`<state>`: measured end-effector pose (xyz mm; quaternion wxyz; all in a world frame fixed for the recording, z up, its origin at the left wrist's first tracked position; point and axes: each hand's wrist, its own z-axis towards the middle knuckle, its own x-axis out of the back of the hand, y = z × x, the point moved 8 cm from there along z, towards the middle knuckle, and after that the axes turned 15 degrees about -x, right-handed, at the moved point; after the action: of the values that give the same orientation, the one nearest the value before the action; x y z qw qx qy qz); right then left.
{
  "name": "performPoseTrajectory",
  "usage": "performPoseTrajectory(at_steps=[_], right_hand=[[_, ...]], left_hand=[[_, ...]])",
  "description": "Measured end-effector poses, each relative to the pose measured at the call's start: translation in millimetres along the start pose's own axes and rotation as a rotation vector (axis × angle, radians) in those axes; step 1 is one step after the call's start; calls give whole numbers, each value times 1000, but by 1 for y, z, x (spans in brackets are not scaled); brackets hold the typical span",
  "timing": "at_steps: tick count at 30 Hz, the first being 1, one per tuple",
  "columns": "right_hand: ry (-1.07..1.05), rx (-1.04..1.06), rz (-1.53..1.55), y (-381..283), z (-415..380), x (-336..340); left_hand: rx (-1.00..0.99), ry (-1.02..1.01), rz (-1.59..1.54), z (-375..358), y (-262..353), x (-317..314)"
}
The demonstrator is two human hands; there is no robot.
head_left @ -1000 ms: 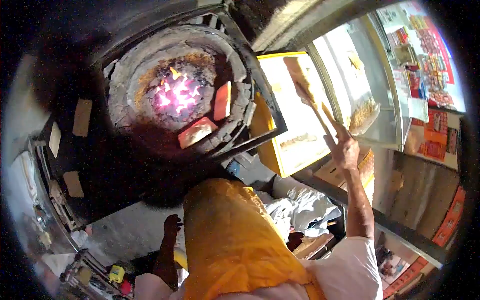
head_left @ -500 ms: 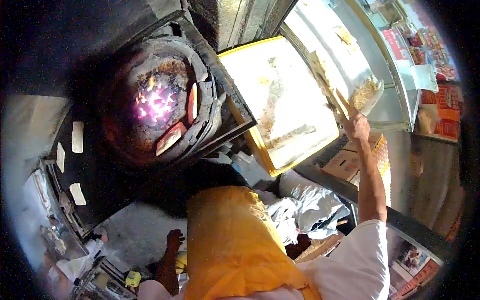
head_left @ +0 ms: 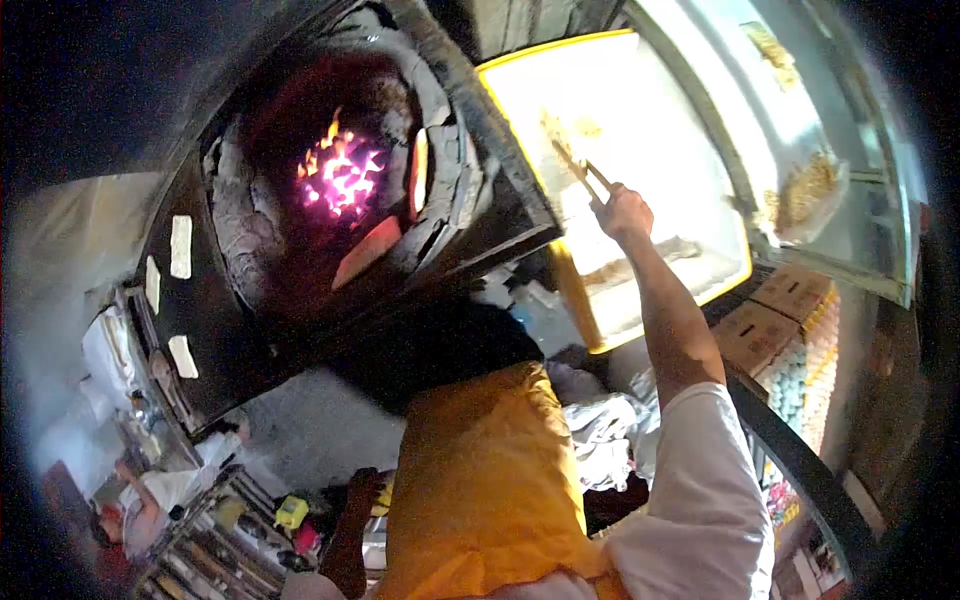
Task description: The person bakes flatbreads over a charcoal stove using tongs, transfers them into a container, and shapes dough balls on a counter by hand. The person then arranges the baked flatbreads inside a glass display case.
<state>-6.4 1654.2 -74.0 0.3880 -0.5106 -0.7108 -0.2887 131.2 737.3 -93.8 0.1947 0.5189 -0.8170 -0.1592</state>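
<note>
My right hand (head_left: pixel 627 212) is closed around a pair of tongs (head_left: pixel 582 174), reaching over a white bin (head_left: pixel 690 165) with a yellow rim. Pale yellowish food lies by the tong tips; glare hides whether they grip it. Dark in shadow, my left hand (head_left: pixel 366 486) hangs low beside the orange apron (head_left: pixel 485 480), fingers loosely apart with nothing visible in them. Left of the bin, a round clay oven (head_left: pixel 240 195) holds glowing coals (head_left: pixel 342 180). Two elongated flatbreads cling to its inner wall, one upright (head_left: pixel 419 172) and one slanted (head_left: pixel 368 252).
Three pale dough strips (head_left: pixel 181 247) lie on the black surface left of the oven. A glass case with bagged crumbly food (head_left: pixel 806 190) stands right of the bin. Below it are cardboard boxes (head_left: pixel 757 335) and stacked egg trays (head_left: pixel 818 375). Another person (head_left: pixel 150 505) is at lower left.
My right hand and the tongs have moved left, from the bagged food by the glass case to above the white bin. The view has shifted; my left hand still hangs low.
</note>
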Motion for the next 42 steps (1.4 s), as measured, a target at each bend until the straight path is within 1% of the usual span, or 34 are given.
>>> performPoseTrajectory(at_steps=[1,3,5,7,10,11,12,13,14,16,17,18,20,21,22,23,24,26,27,28,29,30,31,32,33,36,37,38,40,41,42], right_hand=[[40,17,29,-14,6,-12],[122,63,53,-37,14,-35],[13,86,62,-48,23,-59],[-25,96,59,-48,14,-59],[-21,93,62,-40,-6,-38],[4,104,118,-31,-15,-25],[27,118,171,-24,-21,-12],[-34,54,260,-6,-13,-10],[-97,-5,345,8,-6,-8],[63,47,502,16,-49,48],[134,200,601,10,-76,72],[203,352,700,5,-106,96],[272,473,520,-37,-188,142],[231,599,347,-71,-231,155],[253,776,137,-98,-258,156],[387,864,-123,-120,-279,149],[519,940,-384,-137,-293,136],[593,1026,-785,-142,-280,82],[393,1034,-387,-158,-273,79],[107,1075,104,-172,-266,75],[-102,1128,501,-185,-259,71],[-362,1110,729,-196,-245,56],[-601,1041,849,-207,-230,34],[-752,963,877,-218,-218,13],[-821,883,820,-226,-208,-6],[-302,916,-64,-240,-178,-20],[1,980,-425,-248,-207,7],[229,1044,-629,-258,-241,42],[522,1150,-842,-271,-286,92],[639,1205,-915,-276,-298,111],[729,1251,-978,-281,-303,122]], left_hand=[[5,0,11,-15,11,-2],[13,4,63,-29,11,4],[18,1,115,-38,11,9],[16,-21,170,-37,6,16],[-33,-73,258,-25,5,20],[-65,-102,314,-19,6,20],[-108,-140,402,-9,8,21],[-160,-181,514,0,10,19],[-235,-237,694,10,15,15],[-386,-311,1032,31,24,2],[-423,-311,1083,41,25,1],[-426,-301,1057,50,13,4],[-291,-90,-429,80,-29,18],[-284,-92,-457,72,-18,9],[-354,-119,-474,60,27,-8],[-427,-147,-490,56,62,-19],[-426,-153,-513,63,61,-19],[-289,-158,-281,80,46,-15],[-305,-141,-352,65,70,-22],[-300,-138,-374,67,60,-20],[-273,-98,-408,69,45,-15],[-243,-58,-440,68,32,-11],[-232,-53,-458,65,23,-11],[-166,-8,-492,62,12,-9],[-101,34,-524,59,2,-10],[-127,49,-590,53,-13,-9],[-140,60,-619,51,-17,-10],[-135,63,-631,50,-23,-12],[-177,13,-756,53,-21,-21],[-178,4,-766,60,-26,-24],[-163,-17,-683,72,-45,-24]])
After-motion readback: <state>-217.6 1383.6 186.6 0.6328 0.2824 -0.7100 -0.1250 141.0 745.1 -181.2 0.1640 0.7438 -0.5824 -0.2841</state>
